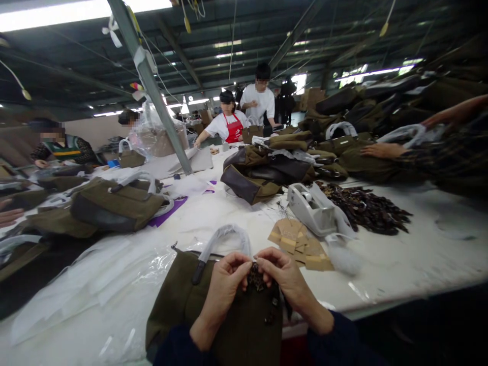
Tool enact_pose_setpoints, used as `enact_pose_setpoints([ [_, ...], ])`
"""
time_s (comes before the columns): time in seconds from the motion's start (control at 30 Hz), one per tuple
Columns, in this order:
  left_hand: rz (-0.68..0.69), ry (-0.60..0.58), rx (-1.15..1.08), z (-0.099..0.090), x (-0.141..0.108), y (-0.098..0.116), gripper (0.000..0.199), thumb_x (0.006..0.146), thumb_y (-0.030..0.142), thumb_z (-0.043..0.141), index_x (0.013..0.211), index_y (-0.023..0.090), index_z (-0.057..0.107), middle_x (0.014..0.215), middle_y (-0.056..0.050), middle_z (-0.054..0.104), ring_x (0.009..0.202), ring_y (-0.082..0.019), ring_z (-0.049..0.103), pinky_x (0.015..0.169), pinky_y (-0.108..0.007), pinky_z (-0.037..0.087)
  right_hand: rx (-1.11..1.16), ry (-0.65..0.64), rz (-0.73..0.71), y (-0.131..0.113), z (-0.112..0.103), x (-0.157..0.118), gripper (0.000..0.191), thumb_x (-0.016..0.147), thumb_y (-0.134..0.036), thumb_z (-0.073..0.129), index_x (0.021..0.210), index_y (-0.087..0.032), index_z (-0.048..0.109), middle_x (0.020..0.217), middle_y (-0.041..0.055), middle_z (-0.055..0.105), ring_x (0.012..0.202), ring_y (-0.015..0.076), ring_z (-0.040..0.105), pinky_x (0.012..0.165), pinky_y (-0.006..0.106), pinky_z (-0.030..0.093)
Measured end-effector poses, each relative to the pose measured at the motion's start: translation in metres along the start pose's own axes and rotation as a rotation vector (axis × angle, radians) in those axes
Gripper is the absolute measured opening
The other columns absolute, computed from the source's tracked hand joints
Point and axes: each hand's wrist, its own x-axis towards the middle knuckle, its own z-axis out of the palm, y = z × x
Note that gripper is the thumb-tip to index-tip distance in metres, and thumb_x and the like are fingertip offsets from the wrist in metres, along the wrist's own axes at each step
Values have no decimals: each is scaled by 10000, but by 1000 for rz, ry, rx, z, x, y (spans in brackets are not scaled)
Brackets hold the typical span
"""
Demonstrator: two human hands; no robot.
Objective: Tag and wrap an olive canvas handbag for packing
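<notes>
An olive-green handbag (213,305) with a dark zip edge lies before me at the table's front. Its handle (229,235) is wrapped in white padding. Above the bag, my left hand (229,277) and my right hand (282,274) meet, thumbs and forefingers pinched close together. A small brown-and-black leopard-patterned piece (257,279) hangs between them, its upper edge at the fingertips. Dark shiny bits (271,310) dangle below my right hand against the bag. What exactly the fingertips pinch is too small to make out.
Beyond my right hand are brown paper tags (293,236), a grey tape dispenser (310,208) and a heap of dark pieces (368,208). Olive bags (114,203) lie left; more (267,173) are piled behind. Plastic sheets (95,279) cover the left. Co-workers' hands (385,151) reach in right.
</notes>
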Motion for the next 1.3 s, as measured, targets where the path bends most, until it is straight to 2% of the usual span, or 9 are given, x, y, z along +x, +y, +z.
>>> enact_pose_setpoints([
  [0.17, 9, 0, -1, -1, 0, -1, 219, 817, 350, 709, 821, 141, 646, 600, 45, 564, 489, -61, 457, 485, -174, 377, 6, -18, -30, -3, 1, -1, 349, 815, -494, 721, 941, -172, 672, 669, -33, 602, 492, 66, 519, 463, 171, 416],
  [0.67, -6, 25, -1, -2, 0, -5, 268, 795, 381, 725, 786, 137, 614, 601, 48, 547, 461, -45, 431, 440, -154, 364, -133, -21, -73, -1, 6, -2, 347, 857, -495, 667, 903, -153, 701, 664, -4, 621, 528, 97, 554, 498, 201, 475],
  [1.3, 9, 42, 22, -1, 2, -2, 264, 768, 368, 740, 735, 135, 620, 611, 32, 575, 456, -44, 423, 436, -164, 320, -134, -26, -91, -1, 8, -3, 337, 876, -487, 646, 848, -151, 668, 691, 2, 651, 556, 96, 588, 522, 191, 502],
])
